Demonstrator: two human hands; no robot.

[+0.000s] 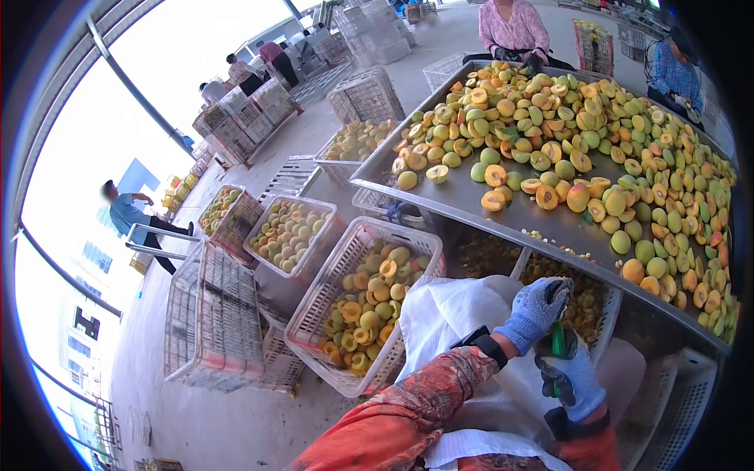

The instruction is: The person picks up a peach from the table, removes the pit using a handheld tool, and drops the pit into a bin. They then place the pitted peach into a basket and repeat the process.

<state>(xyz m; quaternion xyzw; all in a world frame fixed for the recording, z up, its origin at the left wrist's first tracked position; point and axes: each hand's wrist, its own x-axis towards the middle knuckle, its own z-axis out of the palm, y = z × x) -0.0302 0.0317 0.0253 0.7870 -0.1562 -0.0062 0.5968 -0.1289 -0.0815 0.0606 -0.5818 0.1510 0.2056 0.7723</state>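
My left hand [540, 310], in a pale blue work glove with dark fingertips, is closed in front of the metal table's edge; what it holds, if anything, is hidden. Just below and to its right, my right hand [572, 375], gloved alike, is wrapped round a green-handled tool [558, 345] that points up toward the left hand. A white cloth [440, 310] covers my lap beneath both hands. Beyond them, many halved and whole yellow-green fruits [581, 118] lie on the metal table [471, 208].
A white crate [294, 334] of fruit stands left of my lap, with a second fruit crate [334, 224] behind it. Stacked crates [228, 314] stand farther left. Under the table edge is a bin of scraps [585, 302]. A person in pink [514, 27] sits across the table.
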